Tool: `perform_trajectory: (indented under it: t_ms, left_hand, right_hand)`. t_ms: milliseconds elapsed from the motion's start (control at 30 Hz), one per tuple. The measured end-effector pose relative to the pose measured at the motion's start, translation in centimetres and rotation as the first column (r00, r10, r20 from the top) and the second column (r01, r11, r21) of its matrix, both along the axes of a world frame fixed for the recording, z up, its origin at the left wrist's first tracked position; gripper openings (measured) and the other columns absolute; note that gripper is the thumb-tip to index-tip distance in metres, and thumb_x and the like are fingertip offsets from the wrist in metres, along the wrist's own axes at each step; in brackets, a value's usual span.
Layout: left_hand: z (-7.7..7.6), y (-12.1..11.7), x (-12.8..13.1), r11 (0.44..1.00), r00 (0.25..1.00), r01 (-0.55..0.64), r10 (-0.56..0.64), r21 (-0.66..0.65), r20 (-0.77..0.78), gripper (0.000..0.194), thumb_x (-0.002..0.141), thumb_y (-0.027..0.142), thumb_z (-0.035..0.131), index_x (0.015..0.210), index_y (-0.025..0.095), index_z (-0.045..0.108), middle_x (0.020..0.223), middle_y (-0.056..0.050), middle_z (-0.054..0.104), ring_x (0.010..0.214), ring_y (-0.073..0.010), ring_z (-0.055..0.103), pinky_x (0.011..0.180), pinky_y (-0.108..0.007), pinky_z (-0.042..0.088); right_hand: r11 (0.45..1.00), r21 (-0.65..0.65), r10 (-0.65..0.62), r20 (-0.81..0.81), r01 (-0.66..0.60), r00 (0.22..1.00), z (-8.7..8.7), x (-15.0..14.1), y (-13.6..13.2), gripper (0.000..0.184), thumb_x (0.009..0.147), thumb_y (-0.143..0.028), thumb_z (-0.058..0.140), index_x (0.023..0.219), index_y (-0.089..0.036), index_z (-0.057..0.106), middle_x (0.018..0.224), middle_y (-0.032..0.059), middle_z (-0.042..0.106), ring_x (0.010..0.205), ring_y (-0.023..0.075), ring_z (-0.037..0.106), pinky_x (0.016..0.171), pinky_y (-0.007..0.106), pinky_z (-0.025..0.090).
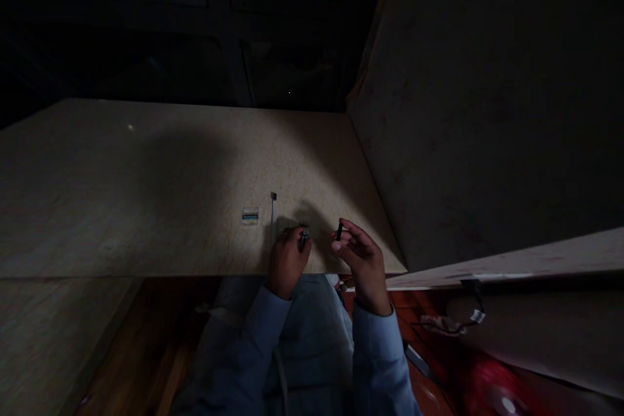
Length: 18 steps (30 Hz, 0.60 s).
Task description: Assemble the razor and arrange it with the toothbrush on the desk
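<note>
Close to the front edge of the pale table (185, 208), my left hand (287, 259) is closed around a small dark metallic piece (303, 234); its exact kind is too dim to make out. To its right, my right hand (363, 257) pinches a short black stick-like piece (340, 231) upright between thumb and fingertips. The two pieces are apart. A thin grey strip with a dark tip (273, 211) lies just beyond my left hand, its near end hidden by that hand. Left of the strip rests a small clear packet with a teal-and-dark content (250, 216).
A patterned wall (478, 117) rises along the table's right side. Dark window panes (195, 45) stand behind the table. Below the front edge are my lap (307, 331), a reddish floor (419, 305), a cable with a white tag (478, 316) and a blurred red object (502, 383).
</note>
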State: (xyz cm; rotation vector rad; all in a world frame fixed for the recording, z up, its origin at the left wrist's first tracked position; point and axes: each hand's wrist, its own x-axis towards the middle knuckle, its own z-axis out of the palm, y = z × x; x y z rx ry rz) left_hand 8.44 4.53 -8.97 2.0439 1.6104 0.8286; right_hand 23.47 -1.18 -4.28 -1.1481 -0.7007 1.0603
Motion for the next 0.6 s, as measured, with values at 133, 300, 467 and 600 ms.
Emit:
perform_trajectory:
  t_ms: [133, 300, 467, 600]
  left_hand:
    - [0.10, -0.09, 0.11, 1.000, 0.999, -0.022, 0.022, 0.003, -0.031, 0.019, 0.087, 0.020, 0.068, 0.106, 0.017, 0.069, 0.098, -0.010, 0.073, 0.090, -0.0244, 0.070, 0.081, -0.035, 0.056]
    - [0.12, -0.20, 0.20, 1.000, 0.997, -0.017, 0.017, 0.002, -0.069, 0.022, 0.089, 0.020, 0.065, 0.111, 0.017, 0.067, 0.103, -0.012, 0.072, 0.091, -0.0258, 0.070, 0.079, -0.036, 0.055]
    - [0.05, -0.13, 0.12, 1.000, 0.998, -0.022, 0.021, -0.007, -0.055, 0.023, 0.089, 0.022, 0.065, 0.112, 0.018, 0.067, 0.102, -0.011, 0.072, 0.091, -0.0249, 0.070, 0.078, -0.034, 0.055]
    - [-0.08, 0.06, -0.12, 1.000, 1.000, -0.013, 0.013, -0.005, -0.018, 0.022, 0.089, 0.022, 0.065, 0.110, 0.018, 0.068, 0.100, -0.011, 0.072, 0.090, -0.0249, 0.069, 0.079, -0.034, 0.054]
  right_hand:
    - [1.000, -0.023, 0.004, -0.015, -0.004, 1.000, -0.01, -0.18, 0.13, 0.048, 0.066, -0.026, 0.088, 0.112, -0.025, 0.076, 0.089, 0.0013, 0.078, 0.088, 0.0189, 0.072, 0.091, 0.039, 0.057]
    - [0.999, -0.036, -0.010, 0.003, 0.010, 1.000, -0.24, -0.38, 0.29, 0.048, 0.065, -0.027, 0.089, 0.111, -0.025, 0.076, 0.087, 0.0003, 0.076, 0.086, 0.0179, 0.070, 0.088, 0.037, 0.056]
    - [0.999, -0.048, 0.024, 0.030, -0.022, 0.999, -0.32, -0.55, 0.40, 0.049, 0.066, -0.029, 0.089, 0.114, -0.023, 0.075, 0.077, -0.0019, 0.072, 0.074, 0.0156, 0.066, 0.081, 0.034, 0.055]
    - [0.997, -0.053, 0.049, 0.017, -0.048, 0.999, -0.13, -0.84, 0.44, 0.050, 0.067, -0.030, 0.089, 0.115, -0.023, 0.075, 0.071, -0.0036, 0.069, 0.069, 0.0148, 0.065, 0.078, 0.033, 0.054]
